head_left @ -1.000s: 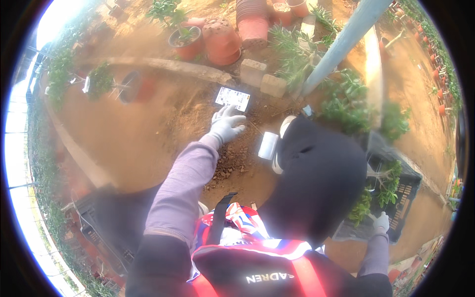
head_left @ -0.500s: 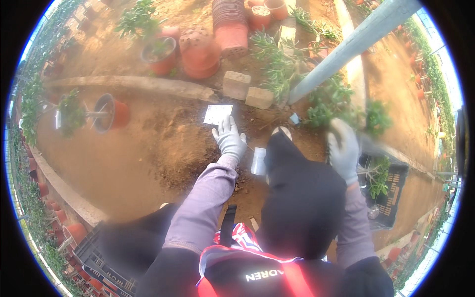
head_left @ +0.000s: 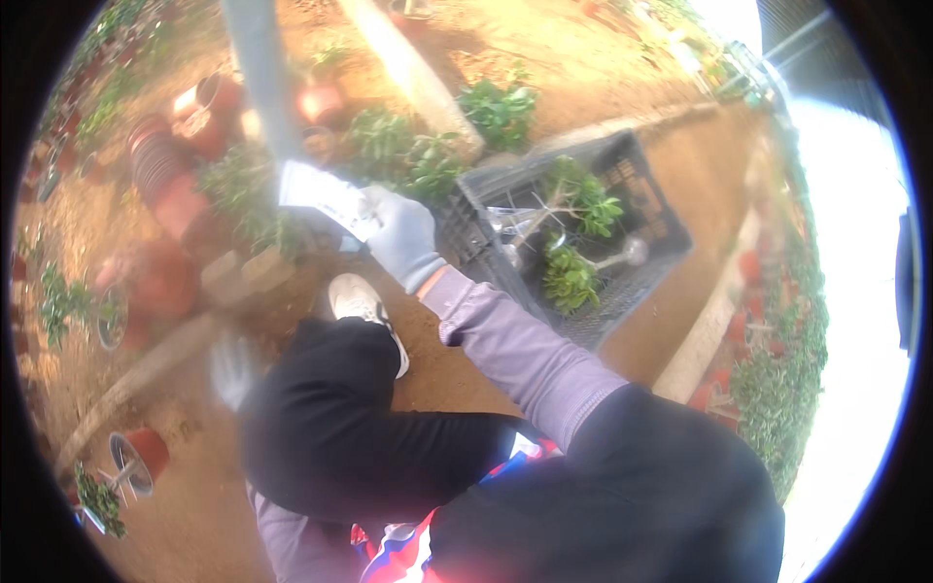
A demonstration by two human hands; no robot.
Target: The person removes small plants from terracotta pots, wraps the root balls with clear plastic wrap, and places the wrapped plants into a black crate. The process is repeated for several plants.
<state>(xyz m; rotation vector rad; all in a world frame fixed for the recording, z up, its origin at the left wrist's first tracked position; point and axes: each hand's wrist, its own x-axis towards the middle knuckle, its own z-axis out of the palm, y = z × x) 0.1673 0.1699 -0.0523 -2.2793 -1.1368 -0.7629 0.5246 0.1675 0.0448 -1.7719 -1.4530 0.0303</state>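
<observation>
My right hand (head_left: 403, 238), in a pale grey glove, grips one end of a white printed card (head_left: 321, 197) that sticks out to the left. Just right of this hand is a black plastic crate (head_left: 637, 282) holding leafy plants (head_left: 573, 277) with bare pale stems and some clear, shiny items. My left hand (head_left: 231, 372), also gloved, is low on the left beside my bent knee. Motion blurs it, but its fingers look stretched out with nothing visible in them.
Red-brown pots stand stacked (head_left: 165, 180) at the upper left, near concrete blocks (head_left: 258, 272). A pole (head_left: 258, 78) rises beyond the card. A potted plant (head_left: 139, 462) lies tipped at the lower left. My white shoe (head_left: 364, 306) rests on the soil.
My view has swung right, toward the crate. The right hand, with no card visible in it before, now holds a white card. My left hand has left the spot by the card on the soil.
</observation>
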